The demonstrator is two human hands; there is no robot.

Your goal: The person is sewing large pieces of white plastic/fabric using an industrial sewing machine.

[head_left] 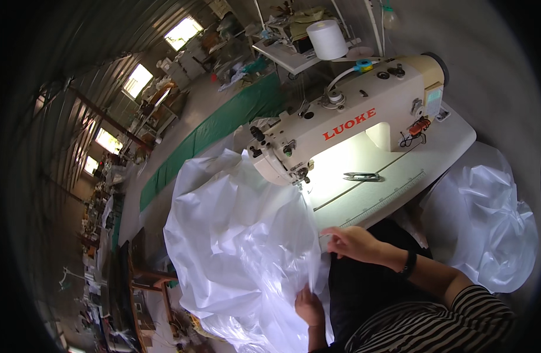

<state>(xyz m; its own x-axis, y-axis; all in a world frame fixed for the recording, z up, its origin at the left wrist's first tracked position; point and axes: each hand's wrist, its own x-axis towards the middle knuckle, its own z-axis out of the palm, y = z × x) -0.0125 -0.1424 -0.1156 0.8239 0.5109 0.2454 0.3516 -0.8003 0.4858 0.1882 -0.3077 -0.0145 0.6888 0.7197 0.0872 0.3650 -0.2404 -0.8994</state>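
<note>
Centrally in the frame, a large billow of thin white plastic sheeting [241, 247] spills from under the head of a cream-coloured industrial sewing machine [347, 117] down toward the lower middle of the picture. The person's right hand [353, 242] lies just right of centre, fingers curled together on the sheeting's edge where it meets the front lip of the white table [441, 147]. The left hand [309, 307], lower down and slightly to the left, has its fingers pinched shut on a fold of the same sheeting. A black band [407, 264] circles the right wrist, and a striped sleeve [458, 317] fills the lower right corner.

On the table, right of the needle area, a pair of small metal thread snips [362, 176] lies flat in the lit patch, well apart from both hands. A big white cone of thread [326, 39] stands at the top of the frame behind the machine. At the right edge, a second heap of white plastic sheeting [488, 217] sits beside the table; whether it rests in a container cannot be told. A long green strip [217, 126] runs diagonally through the upper left.
</note>
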